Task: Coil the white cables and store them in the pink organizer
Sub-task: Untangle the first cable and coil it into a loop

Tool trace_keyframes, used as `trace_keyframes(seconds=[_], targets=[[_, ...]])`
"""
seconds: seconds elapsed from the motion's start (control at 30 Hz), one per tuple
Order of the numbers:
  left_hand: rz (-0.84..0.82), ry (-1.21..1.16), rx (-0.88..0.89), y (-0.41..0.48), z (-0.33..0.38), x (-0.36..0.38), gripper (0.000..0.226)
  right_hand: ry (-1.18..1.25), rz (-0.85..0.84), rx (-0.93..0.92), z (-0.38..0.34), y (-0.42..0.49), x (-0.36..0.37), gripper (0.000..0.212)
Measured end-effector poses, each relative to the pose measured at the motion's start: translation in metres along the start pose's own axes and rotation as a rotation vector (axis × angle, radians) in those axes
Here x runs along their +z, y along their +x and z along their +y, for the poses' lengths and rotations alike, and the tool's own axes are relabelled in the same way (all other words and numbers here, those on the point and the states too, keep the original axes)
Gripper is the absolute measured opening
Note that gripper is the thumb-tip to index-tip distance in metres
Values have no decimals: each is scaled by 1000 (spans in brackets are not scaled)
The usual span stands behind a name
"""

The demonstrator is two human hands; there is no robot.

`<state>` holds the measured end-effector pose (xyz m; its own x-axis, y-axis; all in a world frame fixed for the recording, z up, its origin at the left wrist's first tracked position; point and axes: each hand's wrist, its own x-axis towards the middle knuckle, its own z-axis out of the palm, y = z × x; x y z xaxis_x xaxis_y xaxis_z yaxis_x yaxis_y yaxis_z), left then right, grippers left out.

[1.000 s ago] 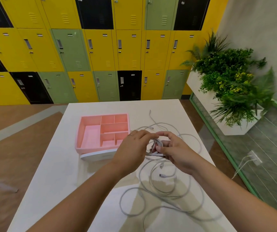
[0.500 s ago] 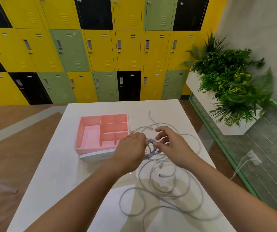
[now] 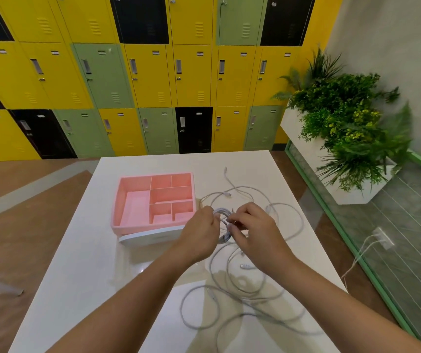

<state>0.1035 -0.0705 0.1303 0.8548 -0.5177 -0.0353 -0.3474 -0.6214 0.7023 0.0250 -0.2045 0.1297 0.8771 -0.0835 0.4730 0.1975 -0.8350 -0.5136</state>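
Both hands meet above the white table [image 3: 82,263], just right of the pink organizer [image 3: 138,207]. Left hand [image 3: 200,236] is curled closed around a small coil of white cable [image 3: 223,216]; right hand [image 3: 254,231] pinches the same coil from the other side, fingers bent in. Loose white cables [image 3: 232,289] sprawl in loops over the tabletop beneath and beyond the wrists. The organizer's compartments show only pink floor. A white tray-like base [image 3: 151,236] pokes out under its near edge.

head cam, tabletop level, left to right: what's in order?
Pink organizer → left hand → coiled cable → right hand → loose cable loop → planter.
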Motion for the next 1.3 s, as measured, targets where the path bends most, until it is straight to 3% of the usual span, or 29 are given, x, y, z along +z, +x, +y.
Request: trace_keyframes(seconds=[0.13,0.27,0.33,0.4,0.5,0.57,0.67,0.73,0.83,0.9,0.97,1.1,1.23,1.3], targets=[[-114,-386,-117,-1,-1,5,31,-100,-51,-17,3,2,3,9],[-136,-513,-128,-2,1,6,28,-55,-41,13,6,4,4,6],[-114,-440,-69,-3,0,5,29,-13,-44,29,9,3,5,6],[-56,-219,12,-3,-4,7,32,26,-62,68,8,1,7,6],[39,90,90,-2,-4,10,34,127,-144,263,0,1,8,11],[72,161,111,0,-4,10,33,220,-201,407,0,4,5,15],[44,192,145,0,-6,7,30,579,-293,615,5,11,-4,19],[2,201,174,-1,-7,2,29,778,-358,676,6,15,-9,22],[-56,239,203,-4,-6,-6,28,831,-408,696,10,20,-16,25],[-107,215,189,-6,-6,-10,26,704,-473,662,14,23,-20,24],[-163,137,173,-9,-9,-12,28,423,-527,571,15,27,-28,22],[-188,80,119,-9,-18,-12,38,-75,-532,210,11,37,-41,16],[-172,-48,126,-9,-16,-14,47,-233,-333,-79,24,33,-39,16],[-176,-186,122,-9,-11,-14,48,-228,-208,-131,31,28,-35,12]])
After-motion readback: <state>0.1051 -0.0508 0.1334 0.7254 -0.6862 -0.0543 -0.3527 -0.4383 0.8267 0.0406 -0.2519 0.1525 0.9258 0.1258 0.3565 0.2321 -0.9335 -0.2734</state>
